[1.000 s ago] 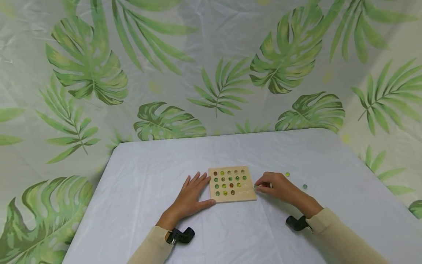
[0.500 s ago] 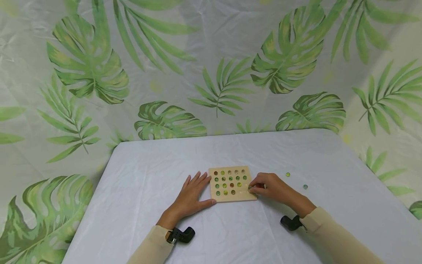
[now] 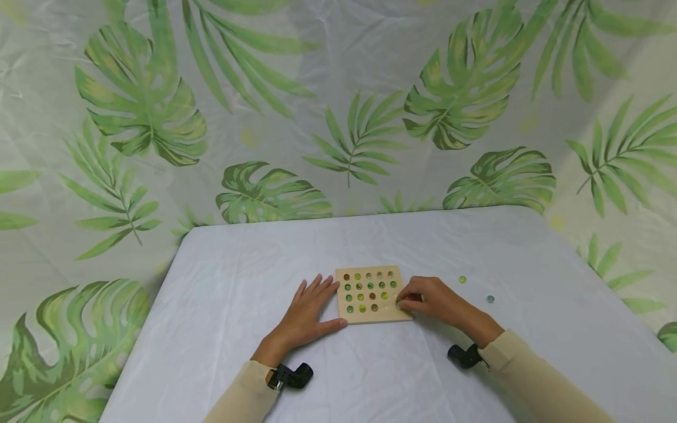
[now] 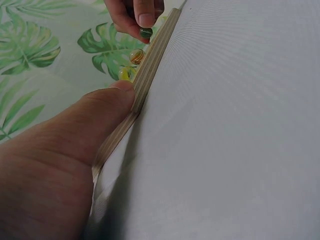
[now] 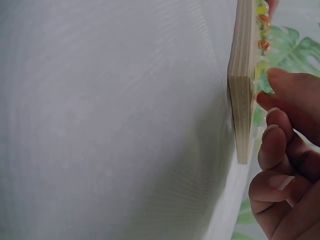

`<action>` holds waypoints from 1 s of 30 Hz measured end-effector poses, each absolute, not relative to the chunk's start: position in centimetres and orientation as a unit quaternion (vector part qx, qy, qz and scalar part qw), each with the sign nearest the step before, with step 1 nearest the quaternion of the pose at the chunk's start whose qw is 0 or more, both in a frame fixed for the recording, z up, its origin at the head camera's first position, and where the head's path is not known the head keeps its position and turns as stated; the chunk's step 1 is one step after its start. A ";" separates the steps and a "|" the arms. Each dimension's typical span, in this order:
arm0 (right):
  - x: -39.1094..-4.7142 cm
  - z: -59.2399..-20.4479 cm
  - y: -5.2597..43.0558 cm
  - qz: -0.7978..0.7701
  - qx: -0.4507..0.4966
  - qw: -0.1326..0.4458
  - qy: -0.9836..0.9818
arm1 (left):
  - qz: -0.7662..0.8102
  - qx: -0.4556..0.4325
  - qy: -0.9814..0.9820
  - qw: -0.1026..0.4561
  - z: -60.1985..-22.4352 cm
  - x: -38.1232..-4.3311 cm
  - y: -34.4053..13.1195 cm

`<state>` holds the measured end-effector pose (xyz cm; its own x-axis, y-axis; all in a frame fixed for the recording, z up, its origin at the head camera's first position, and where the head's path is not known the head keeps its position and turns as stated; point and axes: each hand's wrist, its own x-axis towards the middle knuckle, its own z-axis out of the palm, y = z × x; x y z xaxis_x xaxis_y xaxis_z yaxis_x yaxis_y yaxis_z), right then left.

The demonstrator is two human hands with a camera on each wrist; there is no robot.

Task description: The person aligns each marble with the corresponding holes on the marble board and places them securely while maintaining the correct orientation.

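Note:
A pale wooden board (image 3: 383, 317) lies on the table, with rows of glass marbles (image 3: 372, 296) in its hollows. My left hand (image 3: 301, 320) lies with fingers spread, fingertips at the board's left edge and thumb on its front left corner. Over the board's right part, my right hand (image 3: 436, 299) pinches a dark green marble (image 4: 146, 33) between thumb and forefinger. The other right fingers curl in, as the right wrist view shows. An orange-streaked marble (image 4: 136, 56) and a yellow marble (image 4: 124, 73) sit near the board's front edge in the left wrist view.
Two loose marbles rest on the table right of the board: a yellow-green marble (image 3: 462, 279) and a bluish-green marble (image 3: 490, 299). A white cloth (image 3: 254, 252) covers the table. Behind it hangs a leaf-patterned curtain (image 3: 349, 70).
My right hand has moved left with the marble, from beside the board's right edge to over its lower right part. My left hand has stayed in place.

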<state>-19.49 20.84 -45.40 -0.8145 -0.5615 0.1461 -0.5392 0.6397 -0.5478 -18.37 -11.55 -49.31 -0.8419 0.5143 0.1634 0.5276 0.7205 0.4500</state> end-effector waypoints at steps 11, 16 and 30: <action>-19.3 -45.8 21.0 -0.291 -0.288 0.021 0.912 | -0.246 -0.280 -0.928 0.010 -49.2 -18.3 -11.5; -19.2 -45.9 21.1 -0.296 -0.293 0.014 0.909 | -0.247 -0.284 -0.926 0.015 -49.2 -18.3 -11.5; -19.0 -45.9 21.0 -0.299 -0.285 0.015 0.911 | -0.246 -0.287 -0.926 0.015 -49.1 -18.3 -11.6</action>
<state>-18.99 20.95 -45.90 -0.8374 -0.5274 0.1435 -0.5096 0.6586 -0.5536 -18.30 -11.58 -49.09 -0.8346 0.5244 0.1686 0.5389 0.7142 0.4467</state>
